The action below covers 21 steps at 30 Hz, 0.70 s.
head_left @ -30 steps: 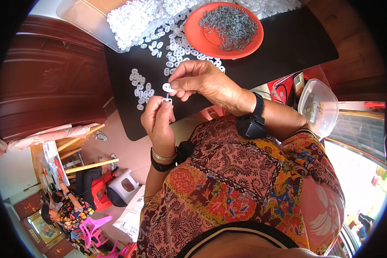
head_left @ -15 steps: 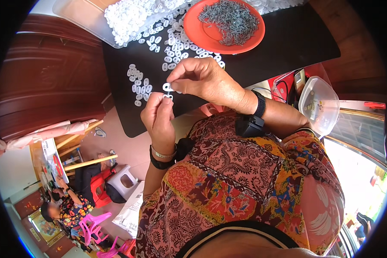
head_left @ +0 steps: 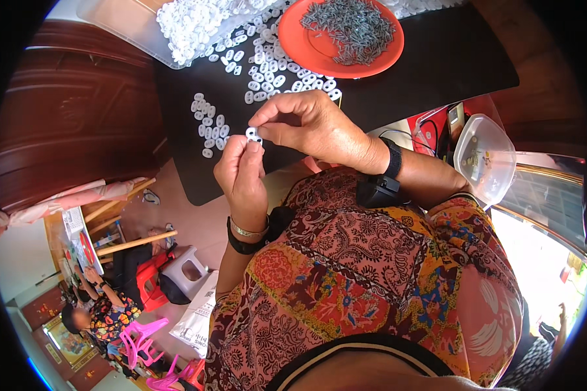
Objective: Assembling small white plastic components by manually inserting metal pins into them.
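Over the near edge of the black table (head_left: pixel 437 78), my two hands meet at small white plastic pieces with two holes (head_left: pixel 252 132). My left hand (head_left: pixel 241 173) pinches the lower piece between thumb and fingertips. My right hand (head_left: pixel 310 124) grips the upper one from the right, its thumb and forefinger closed. Fingertips cover much of both pieces, and any pin between them is hidden. A group of similar white pieces (head_left: pixel 209 127) lies just left of my hands, and more loose pieces (head_left: pixel 267 78) lie beyond them.
An orange plate (head_left: pixel 293 49) heaped with small metal pins (head_left: pixel 355 32) stands at the far side. Behind it are a bag and tub full of white pieces (head_left: pixel 182 32). A clear plastic container (head_left: pixel 486 156) is at right. Stools (head_left: pixel 182 274) and another person (head_left: pixel 104 313) are at lower left.
My right hand has brought the upper white piece down against the lower one; the gap and thin pin seen between them no longer show. My left hand has hardly moved.
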Each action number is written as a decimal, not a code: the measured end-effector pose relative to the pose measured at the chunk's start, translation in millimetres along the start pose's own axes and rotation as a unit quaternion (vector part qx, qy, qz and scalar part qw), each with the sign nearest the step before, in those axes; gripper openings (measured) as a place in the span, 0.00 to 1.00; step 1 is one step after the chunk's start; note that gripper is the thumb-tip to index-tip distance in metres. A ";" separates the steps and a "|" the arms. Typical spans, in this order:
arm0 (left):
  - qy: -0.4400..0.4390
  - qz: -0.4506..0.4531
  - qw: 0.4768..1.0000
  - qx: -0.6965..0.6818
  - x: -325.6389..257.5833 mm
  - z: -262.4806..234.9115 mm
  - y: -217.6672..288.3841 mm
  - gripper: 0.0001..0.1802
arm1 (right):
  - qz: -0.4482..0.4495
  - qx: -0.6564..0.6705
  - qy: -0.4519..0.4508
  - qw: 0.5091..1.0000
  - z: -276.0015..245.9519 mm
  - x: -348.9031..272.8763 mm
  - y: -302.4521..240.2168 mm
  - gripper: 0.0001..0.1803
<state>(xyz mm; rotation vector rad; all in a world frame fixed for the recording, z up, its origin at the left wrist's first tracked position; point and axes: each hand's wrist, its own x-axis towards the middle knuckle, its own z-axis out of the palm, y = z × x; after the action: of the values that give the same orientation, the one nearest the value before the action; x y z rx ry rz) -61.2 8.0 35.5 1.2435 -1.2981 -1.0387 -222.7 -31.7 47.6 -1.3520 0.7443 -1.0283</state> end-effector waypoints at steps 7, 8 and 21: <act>0.015 -0.003 0.998 -0.062 0.1 7.0 0.0 0.09 | -0.019 0.000 -0.007 1.000 0.7 -0.4 9.6 0.07; 0.013 -0.003 0.998 -0.067 0.0 7.4 0.0 0.10 | -0.013 0.008 -0.008 1.000 0.7 -0.3 9.4 0.07; 0.013 -0.030 0.998 -0.051 -0.7 8.4 2.0 0.11 | -0.096 0.017 -0.012 0.995 4.3 -0.8 27.5 0.13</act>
<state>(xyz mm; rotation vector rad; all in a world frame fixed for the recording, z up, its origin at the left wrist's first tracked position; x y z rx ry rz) -69.9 8.4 36.5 1.2213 -1.1801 -1.1143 -214.8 -31.2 21.0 -1.4245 0.5833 -1.1689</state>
